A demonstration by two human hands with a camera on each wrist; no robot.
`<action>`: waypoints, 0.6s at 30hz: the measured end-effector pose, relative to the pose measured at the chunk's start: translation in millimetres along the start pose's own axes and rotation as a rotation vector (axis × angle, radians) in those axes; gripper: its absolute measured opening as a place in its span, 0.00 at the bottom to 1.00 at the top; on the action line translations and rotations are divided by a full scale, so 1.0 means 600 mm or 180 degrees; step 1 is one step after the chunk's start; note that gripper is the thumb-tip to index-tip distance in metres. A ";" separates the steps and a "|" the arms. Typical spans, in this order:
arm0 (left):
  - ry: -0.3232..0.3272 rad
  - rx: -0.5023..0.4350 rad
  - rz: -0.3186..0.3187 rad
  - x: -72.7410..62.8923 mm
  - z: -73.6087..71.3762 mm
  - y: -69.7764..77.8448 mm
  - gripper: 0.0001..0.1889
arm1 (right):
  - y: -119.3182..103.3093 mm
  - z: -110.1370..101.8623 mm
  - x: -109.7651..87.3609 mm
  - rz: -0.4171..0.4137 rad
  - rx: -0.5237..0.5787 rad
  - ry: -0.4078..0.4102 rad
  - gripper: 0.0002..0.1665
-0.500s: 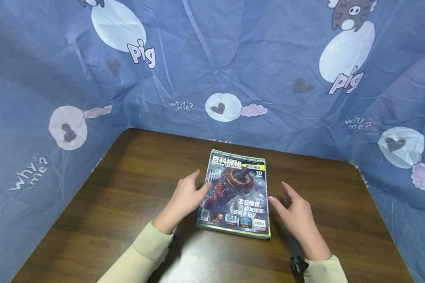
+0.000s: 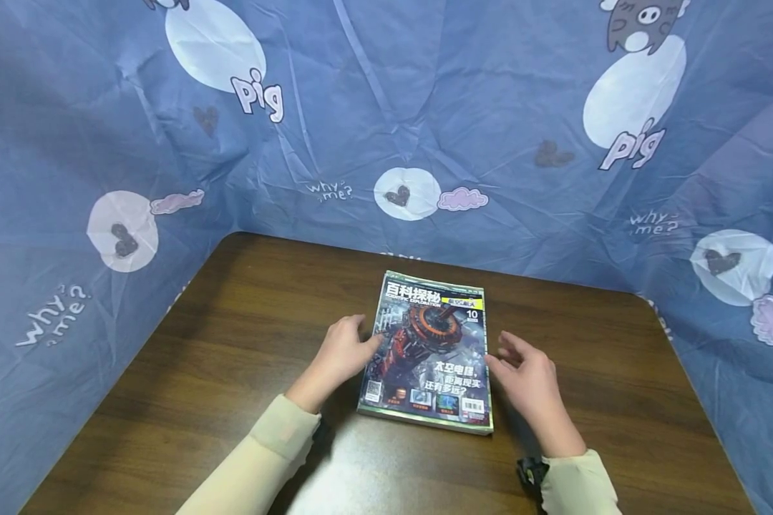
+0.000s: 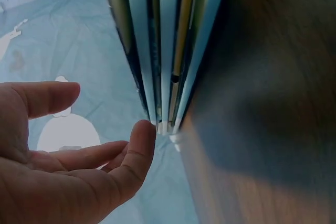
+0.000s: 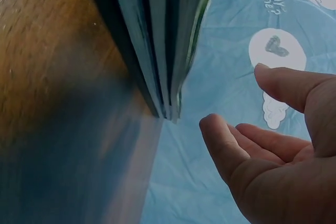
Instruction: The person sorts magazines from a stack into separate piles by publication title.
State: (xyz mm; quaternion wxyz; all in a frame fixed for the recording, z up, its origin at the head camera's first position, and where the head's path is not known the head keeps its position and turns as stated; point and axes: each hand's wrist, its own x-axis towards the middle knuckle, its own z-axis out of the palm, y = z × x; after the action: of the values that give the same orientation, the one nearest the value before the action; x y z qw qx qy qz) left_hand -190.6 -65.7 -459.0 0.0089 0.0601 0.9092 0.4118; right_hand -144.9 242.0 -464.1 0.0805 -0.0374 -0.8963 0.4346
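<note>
Head view places the stack of magazines [image 2: 428, 354] on the table [image 2: 245, 315] between the left hand [image 2: 340, 352] and right hand [image 2: 533, 379], thumbs and fingers parted. Wrist views show its layered edges [image 3: 169, 40]; the head view, its top cover [image 2: 419, 368].

- Stretches a pale-sleeved left arm [image 2: 248, 458] in from the lower left of the head view, wrist nearly straight.
- Stretches a matching right arm [image 2: 573, 479] in from the lower right, bent slightly inward at the wrist.
- Holds left hand [image 2: 340, 352] and right hand [image 2: 531, 379] apart, bare, palms turned toward each other.
- Spreads each thumb clear of the loosely curved fingers [image 3: 137, 156].
</note>
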 end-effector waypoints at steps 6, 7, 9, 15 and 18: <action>-0.0067 0.0005 -0.0048 0.014 0.008 -0.005 0.29 | 0.003 0.009 0.007 0.0013 -0.0034 0.0001 0.31; -0.0077 0.0010 -0.0064 0.017 0.008 -0.006 0.29 | 0.003 0.010 0.009 0.0021 -0.0059 -0.0006 0.31; -0.0085 0.0040 -0.0087 0.021 0.010 -0.007 0.29 | 0.003 0.014 0.011 0.0050 -0.0105 -0.0023 0.31; -0.0115 0.0062 -0.0113 0.028 0.015 -0.007 0.28 | 0.003 0.021 0.016 0.0201 -0.0235 -0.0132 0.30; -0.0126 0.0055 -0.0130 0.028 0.019 -0.011 0.24 | 0.004 0.025 0.015 0.0222 -0.0272 -0.0192 0.30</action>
State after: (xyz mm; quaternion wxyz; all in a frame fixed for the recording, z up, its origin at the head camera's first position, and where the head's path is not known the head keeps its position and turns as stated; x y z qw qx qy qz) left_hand -207.3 -59.5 -470.7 0.0348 0.0497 0.9134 0.4024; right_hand -156.4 233.2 -474.2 0.0366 -0.0589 -0.9142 0.3993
